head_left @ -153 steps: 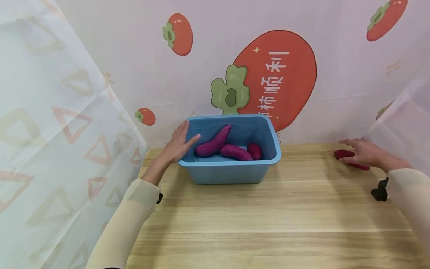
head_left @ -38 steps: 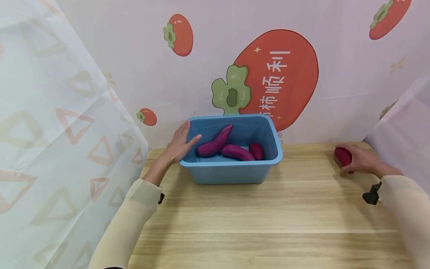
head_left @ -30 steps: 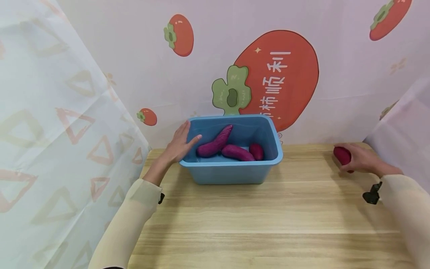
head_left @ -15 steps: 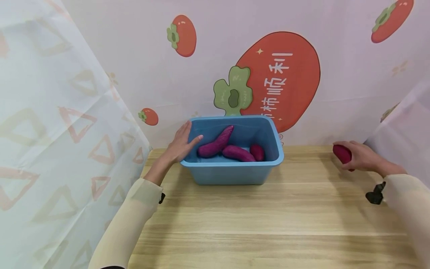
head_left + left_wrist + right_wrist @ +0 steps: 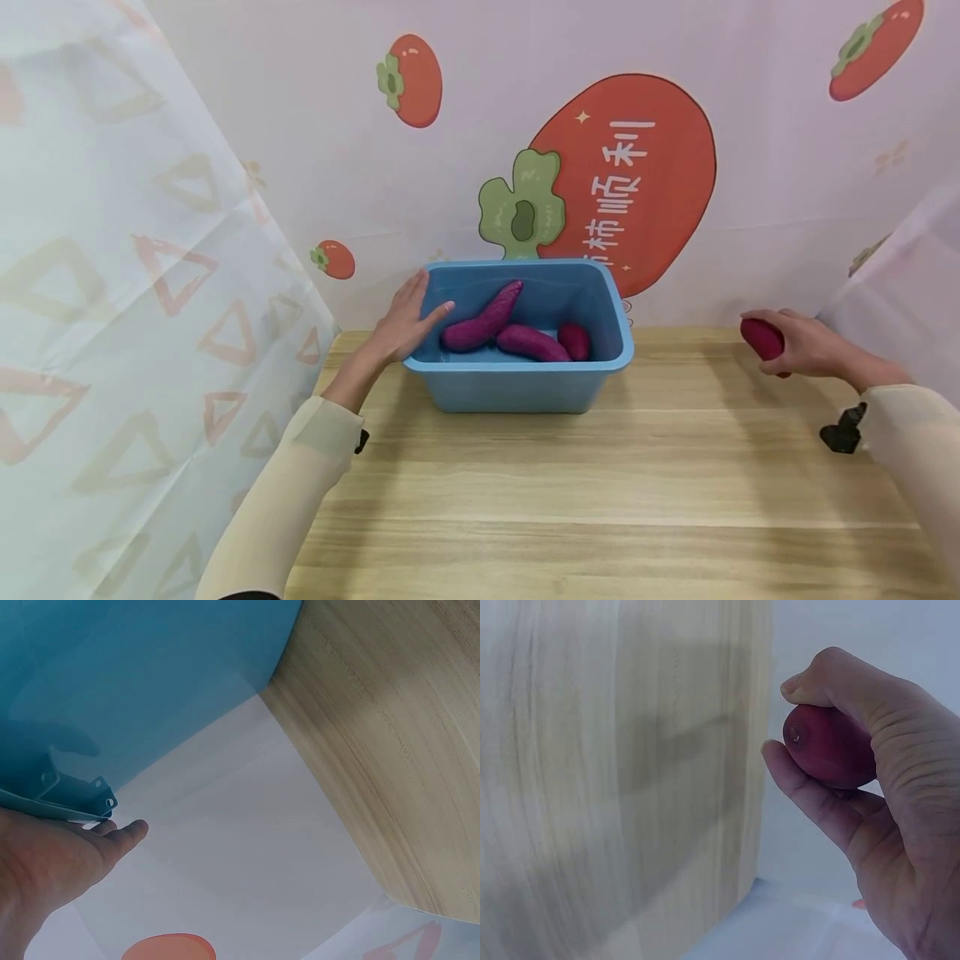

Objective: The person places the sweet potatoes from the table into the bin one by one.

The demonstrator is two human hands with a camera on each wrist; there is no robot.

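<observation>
A light blue plastic bin [image 5: 513, 392] stands on the table against the back wall. Inside it lie three purple sweet potatoes: a long tapered one [image 5: 480, 327], a curved one [image 5: 531, 342] and a third [image 5: 574, 341] seen nearly end-on. My left hand [image 5: 401, 323] rests on the bin's left rim with its fingers extended; the left wrist view shows the hand [image 5: 67, 855] against the rim's underside. Off to the right, my right hand [image 5: 810, 346] grips another purple sweet potato [image 5: 761, 340]. In the right wrist view the thumb and fingers wrap this sweet potato [image 5: 829, 746], one end showing.
The wood-grain table [image 5: 600, 483] runs from the back wall toward the viewer. A printed cloth wall [image 5: 420, 200] with persimmon pictures closes off the back, and cloth hangs at left [image 5: 150, 333] and right [image 5: 907, 275]. A black wrist mount [image 5: 843, 429] sits at my right cuff.
Earlier my right hand was spread over the sweet potato on the table; it then took hold of it and has since raised it slightly. My left hand stays on the bin's rim.
</observation>
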